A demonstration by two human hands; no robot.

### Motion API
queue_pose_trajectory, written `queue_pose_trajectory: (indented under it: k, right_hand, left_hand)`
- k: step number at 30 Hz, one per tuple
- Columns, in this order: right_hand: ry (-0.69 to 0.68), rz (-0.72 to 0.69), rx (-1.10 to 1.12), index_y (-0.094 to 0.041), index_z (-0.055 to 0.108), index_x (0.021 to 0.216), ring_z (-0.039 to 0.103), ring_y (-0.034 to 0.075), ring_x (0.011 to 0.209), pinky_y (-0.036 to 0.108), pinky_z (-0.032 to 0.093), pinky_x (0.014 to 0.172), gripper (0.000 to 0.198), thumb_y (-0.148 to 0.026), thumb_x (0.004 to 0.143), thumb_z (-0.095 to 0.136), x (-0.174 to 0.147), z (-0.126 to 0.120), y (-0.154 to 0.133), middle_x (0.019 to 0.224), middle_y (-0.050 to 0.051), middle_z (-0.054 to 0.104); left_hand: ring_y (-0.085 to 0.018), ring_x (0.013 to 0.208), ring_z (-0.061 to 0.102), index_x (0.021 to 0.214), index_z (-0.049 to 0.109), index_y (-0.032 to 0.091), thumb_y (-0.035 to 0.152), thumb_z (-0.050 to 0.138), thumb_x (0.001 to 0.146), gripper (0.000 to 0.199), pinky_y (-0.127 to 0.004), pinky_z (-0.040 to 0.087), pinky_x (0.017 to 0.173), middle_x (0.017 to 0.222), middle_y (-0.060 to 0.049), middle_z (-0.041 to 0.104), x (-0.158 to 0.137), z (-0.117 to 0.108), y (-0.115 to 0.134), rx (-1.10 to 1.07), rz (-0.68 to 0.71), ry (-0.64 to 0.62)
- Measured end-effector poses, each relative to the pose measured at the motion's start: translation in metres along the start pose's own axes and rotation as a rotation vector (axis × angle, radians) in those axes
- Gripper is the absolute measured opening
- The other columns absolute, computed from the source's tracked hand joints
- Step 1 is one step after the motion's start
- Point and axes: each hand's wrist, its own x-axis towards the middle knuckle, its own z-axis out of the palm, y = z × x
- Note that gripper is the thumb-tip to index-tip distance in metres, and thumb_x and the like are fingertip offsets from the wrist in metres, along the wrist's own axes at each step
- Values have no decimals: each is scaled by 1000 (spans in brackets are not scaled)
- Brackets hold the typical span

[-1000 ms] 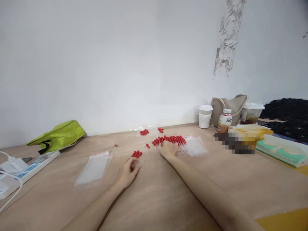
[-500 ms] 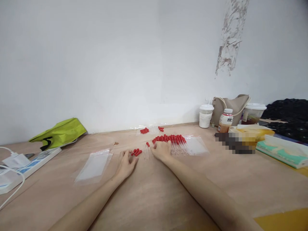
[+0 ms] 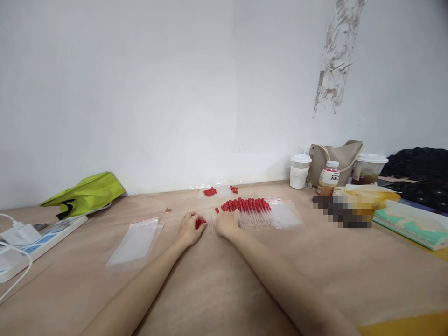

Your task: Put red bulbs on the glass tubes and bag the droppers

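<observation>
My left hand [image 3: 189,229] is curled over loose red rubber bulbs [image 3: 200,223], which show between its thumb and fingers. Close to its right, my right hand [image 3: 227,223] has its fingers bent together at a glass dropper, whose red bulb [image 3: 217,210] pokes out past the fingertips; the grip itself is partly hidden. Thin clear glass tubes [image 3: 211,224] lie between the two hands. Beyond my right hand stretches a row of droppers [image 3: 257,210] with red bulbs, side by side, tips toward me.
Clear zip bags lie left [image 3: 135,245] and right [image 3: 289,215]. More red bulbs [image 3: 210,192] sit near the wall. A power strip [image 3: 45,247] and green bag [image 3: 86,193] are at left; a cup [image 3: 300,172], bottle [image 3: 328,179] and tissue pack [image 3: 411,224] at right.
My left hand has moved right and closed over the loose red bulbs. My right hand has shifted slightly left, from the row's end onto the separate dropper.
</observation>
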Motion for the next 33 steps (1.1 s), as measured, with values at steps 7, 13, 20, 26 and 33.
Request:
queue_pose_trajectory:
  k: [7, 13, 20, 26, 33]
  right_hand:
    - [187, -107, 39, -11, 54, 92, 55, 23, 84, 32, 36, 70, 23, -23, 82, 36, -46, -4, 56, 93, 15, 60]
    - [382, -443, 358, -16, 48, 92, 53, 17, 74, 29, 39, 67, 17, -21, 85, 33, -82, 9, 107, 82, 7, 59]
    - [447, -568, 370, -20, 55, 94, 53, 16, 80, 32, 34, 76, 22, -16, 85, 35, -105, 6, 105, 86, 5, 60]
    - [424, -589, 290, -18, 56, 83, 51, 13, 67, 32, 28, 76, 15, -19, 83, 41, -113, 4, 98, 75, 2, 61]
    - [419, -600, 301, -18, 57, 82, 51, 12, 67, 31, 25, 76, 18, -21, 84, 39, -115, 5, 93, 75, 3, 61]
  left_hand:
    - [-23, 96, 45, 80, 60, 19, 29, 53, 77, 13, -37, 34, 86, 95, -6, 52, -9, -14, 23, -45, 64, 123]
    - [-14, 66, 49, 90, 49, 19, 31, 44, 84, 15, -25, 40, 62, 76, -1, 52, -47, -22, 56, -501, 77, -93]
    - [-14, 71, 54, 94, 49, 17, 30, 52, 80, 20, -26, 43, 67, 77, -2, 56, -65, -14, 67, -883, -32, -283]
    - [-13, 69, 52, 68, 44, 16, 31, 64, 69, 26, -24, 42, 62, 71, 0, 53, -64, -14, 67, -933, -98, -305]
    - [-14, 70, 53, 93, 53, 16, 33, 56, 76, 23, -25, 43, 64, 81, -4, 57, -68, -17, 71, -738, -64, -283]
